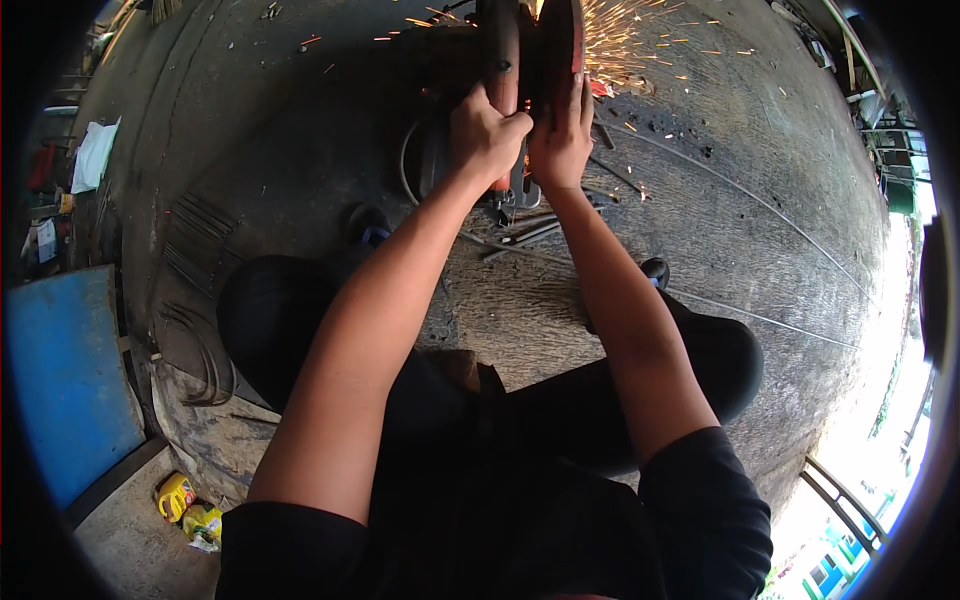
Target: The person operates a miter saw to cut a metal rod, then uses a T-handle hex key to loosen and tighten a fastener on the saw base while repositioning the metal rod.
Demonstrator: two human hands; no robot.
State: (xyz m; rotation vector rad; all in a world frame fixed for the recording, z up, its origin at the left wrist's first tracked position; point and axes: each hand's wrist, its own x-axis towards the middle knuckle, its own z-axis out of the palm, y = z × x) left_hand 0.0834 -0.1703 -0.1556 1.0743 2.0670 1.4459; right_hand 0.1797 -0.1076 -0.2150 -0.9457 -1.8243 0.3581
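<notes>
A red-and-dark cut-off saw (507, 80) stands at the top middle, with bright orange sparks (612, 35) spraying to the right of its wheel guard (572, 40). My left hand (485, 138) is closed round the saw's reddish cylindrical body, thumb toward the right. Against the red guard lies my right hand (562, 150), its fingers stretched out flat and pointing away from me. What the saw cuts is hidden behind it and the glare. Several short metal bars (530, 235) lie on the floor just below the saw.
Bundled thin rods (198, 235) and coiled wire (200, 360) lie to the left. A blue panel (75, 380) leans at the far left, near a yellow container (175, 497). A long thin rod (760, 205) crosses the worn floor at right. My bent knees flank the work.
</notes>
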